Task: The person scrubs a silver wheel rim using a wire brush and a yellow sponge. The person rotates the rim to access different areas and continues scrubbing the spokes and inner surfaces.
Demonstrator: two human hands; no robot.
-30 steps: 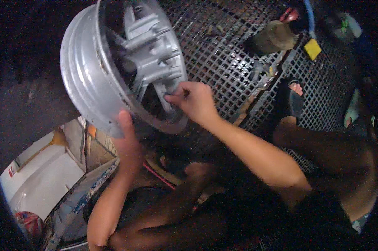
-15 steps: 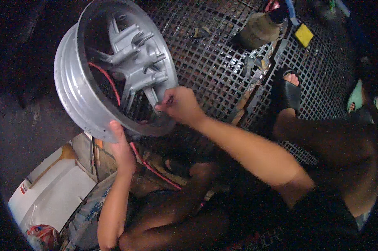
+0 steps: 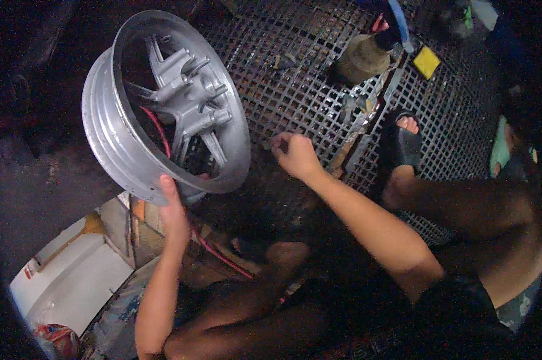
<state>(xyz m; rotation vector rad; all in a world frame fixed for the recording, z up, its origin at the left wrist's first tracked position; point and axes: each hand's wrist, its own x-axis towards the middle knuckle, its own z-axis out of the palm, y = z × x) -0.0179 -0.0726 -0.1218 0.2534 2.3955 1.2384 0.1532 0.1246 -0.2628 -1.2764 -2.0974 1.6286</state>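
Observation:
A silver spoked wheel rim (image 3: pixel 193 103), like a motorcycle's, is held tilted at the left, its spokes and hub facing right. My left hand (image 3: pixel 174 204) grips its lower edge, thumb on the outer wall and the other fingers mostly hidden behind. To the right of the rim and apart from it is my right hand (image 3: pixel 296 157), its fingers pinched together. A small greyish bit seems to stick out from the fingertips, too blurred to name. Behind the spokes and below the rim runs a red hose or cord (image 3: pixel 226 258).
Black floor grating (image 3: pixel 271 114) spreads beyond the rim. On it stand a grimy tan container (image 3: pixel 364 59) with a dark top and a yellow pad (image 3: pixel 426 62). My sandalled foot (image 3: pixel 405 141) is at the right. White panels (image 3: pixel 88 285) lie lower left.
My right hand has moved right, away from the rim's inner edge, where it was beside a spoke. My left hand keeps its hold; the rim has shifted slightly.

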